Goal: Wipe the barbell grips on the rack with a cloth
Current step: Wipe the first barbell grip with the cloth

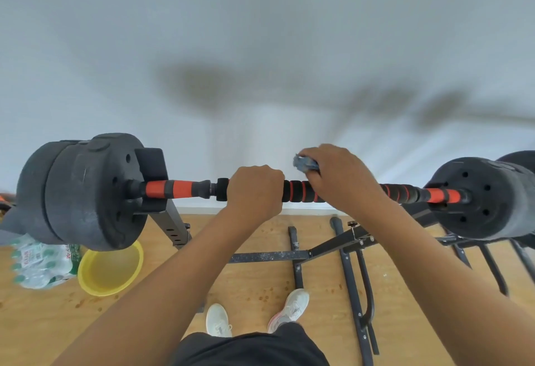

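Left hand is wrapped in a fist round the middle of the barbell bar, just right of a black collar nut, steadying it; no cloth in it. Going L to R along the long black-and-orange barbell: stacked black weight plates on the L end, then the black steel rack upright cradling the bar, then a smooth orange sleeve section, the collar, the L hand, and the ribbed black foam grip with orange rings showing between the two hands. Right hand comes next, fingers curled over a small crumpled grey-blue cloth, pressing it on top of that foam grip; a bit of cloth sticks out toward the L. Past the wrist, more ribbed grip runs to another orange sleeve and the black plates on the R end.

Progress, as a guess: wiping is under way, cloth is on the grip approx. mid-bar. Can't tell from the surface which parts are already clean, no visible wet trail or dust line. Likely left: the stretch under the L hand, the rest of the ribbed grip toward the R plates, poss. the orange sleeves.

On the wooden floor below: a shrink-wrapped pack of water bottles, a yellow plastic basin, black rack base bars, and the person's white trainers.
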{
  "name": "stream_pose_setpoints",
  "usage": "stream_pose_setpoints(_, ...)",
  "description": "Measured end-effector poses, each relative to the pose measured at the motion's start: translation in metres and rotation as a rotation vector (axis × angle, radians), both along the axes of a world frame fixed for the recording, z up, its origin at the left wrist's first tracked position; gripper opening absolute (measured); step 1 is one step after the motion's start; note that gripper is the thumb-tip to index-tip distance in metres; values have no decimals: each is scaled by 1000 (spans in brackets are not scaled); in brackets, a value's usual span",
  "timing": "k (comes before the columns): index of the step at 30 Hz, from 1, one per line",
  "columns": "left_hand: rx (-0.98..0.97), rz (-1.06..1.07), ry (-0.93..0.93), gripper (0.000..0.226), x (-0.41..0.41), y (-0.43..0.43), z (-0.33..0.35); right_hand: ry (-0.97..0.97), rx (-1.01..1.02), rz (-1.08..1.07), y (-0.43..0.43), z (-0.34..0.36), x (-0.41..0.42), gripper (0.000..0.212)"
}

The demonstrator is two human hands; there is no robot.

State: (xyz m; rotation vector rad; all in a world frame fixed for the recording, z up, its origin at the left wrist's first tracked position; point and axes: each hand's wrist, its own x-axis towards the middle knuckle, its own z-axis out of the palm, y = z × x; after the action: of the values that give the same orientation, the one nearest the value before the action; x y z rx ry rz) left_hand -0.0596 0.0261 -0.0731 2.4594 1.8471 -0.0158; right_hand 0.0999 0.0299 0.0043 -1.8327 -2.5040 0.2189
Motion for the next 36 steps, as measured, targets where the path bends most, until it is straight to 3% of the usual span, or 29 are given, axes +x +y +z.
stream_pose_setpoints(3,34,5,28,19,1,-3,-2,-52,-139,26,0,-14,-21,27)
stream_pose_setpoints(7,-12,14,-15,25,1,3,0,-60,-74,58,-25,-30,-21,12)
stream_pose_setpoints(12,-83,25,-31,25,0,8,2,-3,-50,102,-58,-36,-4,55)
stream_pose_setpoints(17,-34,1,-55,26,-2,5,-2,184,-14,36,-63,-17,19,41)
stream_pose_setpoints(22,257,-82,-24,31,6,-16,-19,20,19,-55,-13,-15,7,22)
stream_pose_setpoints(26,326,-61,99,37,15,-16,-30,-122,-28,-42,-24,-24,-11,27)
stream_pose_setpoints(29,175,-60,109,27,16,-8,-16,-39,0,-56,-34,-31,-4,19)
stream_pose_setpoints(32,-71,-30,10,20,14,9,-6,-8,-2,-48,-45,-38,-4,39)
stream_pose_setpoints(36,-812,-32,-234,27,3,43,14,-27,19,-29,-53,-42,-2,53)
